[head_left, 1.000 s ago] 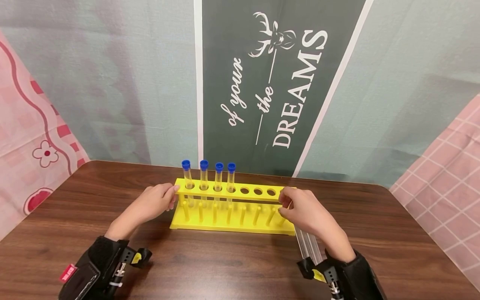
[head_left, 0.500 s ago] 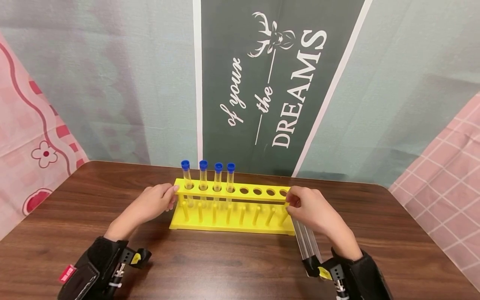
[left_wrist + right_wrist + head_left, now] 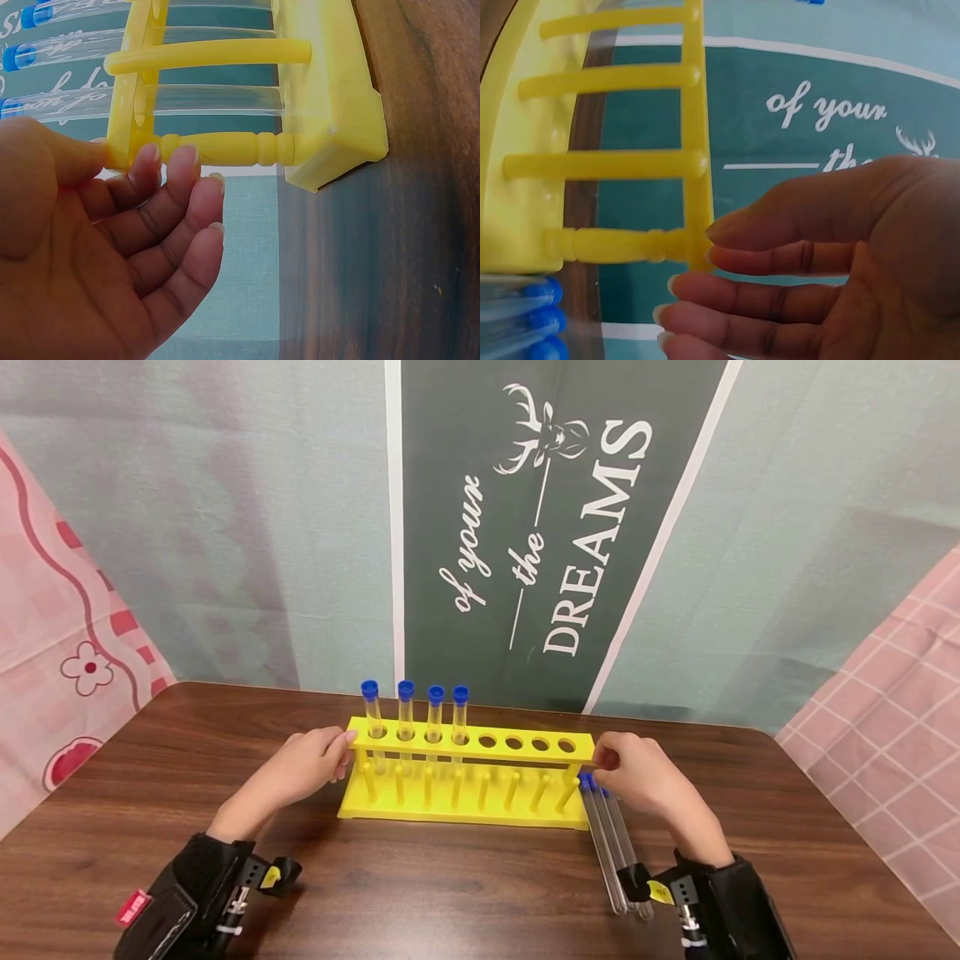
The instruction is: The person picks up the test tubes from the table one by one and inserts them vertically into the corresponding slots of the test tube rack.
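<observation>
Tabletop (image 3: 450,889) fronts the rack (image 3: 471,793); left hand (image 3: 309,760) pinches one end, right hand (image 3: 637,770) (loose-fingered) adjoins the other.

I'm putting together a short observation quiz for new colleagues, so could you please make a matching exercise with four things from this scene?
Column one
1. Left hand
2. Rack
3. Tube caps
4. Loose tubes

Column two
A. Blue
B. Lying on the brown tabletop
C. Pinching one end of the top bar
D. Yellow

Right pairs: 1-C, 2-D, 3-A, 4-B.
</observation>
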Available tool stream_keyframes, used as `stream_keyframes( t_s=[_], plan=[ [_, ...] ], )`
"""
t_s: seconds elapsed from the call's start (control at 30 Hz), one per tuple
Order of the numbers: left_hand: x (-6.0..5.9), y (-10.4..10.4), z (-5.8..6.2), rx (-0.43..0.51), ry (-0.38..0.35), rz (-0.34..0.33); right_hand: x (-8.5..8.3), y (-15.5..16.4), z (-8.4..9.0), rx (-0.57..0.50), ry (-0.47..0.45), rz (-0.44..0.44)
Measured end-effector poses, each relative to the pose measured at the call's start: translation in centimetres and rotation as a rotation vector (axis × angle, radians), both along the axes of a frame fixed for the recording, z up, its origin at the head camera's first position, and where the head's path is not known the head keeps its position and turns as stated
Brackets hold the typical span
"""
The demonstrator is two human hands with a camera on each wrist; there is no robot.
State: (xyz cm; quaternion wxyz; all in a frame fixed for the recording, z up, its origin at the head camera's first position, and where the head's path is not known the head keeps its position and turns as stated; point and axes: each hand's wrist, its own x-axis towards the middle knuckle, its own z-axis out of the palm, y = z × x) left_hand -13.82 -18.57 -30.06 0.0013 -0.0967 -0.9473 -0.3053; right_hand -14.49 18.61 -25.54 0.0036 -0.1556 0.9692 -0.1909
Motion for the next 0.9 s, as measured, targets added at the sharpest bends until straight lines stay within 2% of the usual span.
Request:
stream_keyframes(
  t_s=[0.3,0.9],
  plan=[
    [0.0,0.1,0.0,-0.004,-0.004,0.003,-0.9,1.3,-0.9,0.006,-0.091,-0.033],
    [0.0,0.0,0.1,-0.003,-0.014,0.002,-1.9,2.5,-2.8,0.046,-0.224,-0.156]
  ],
)
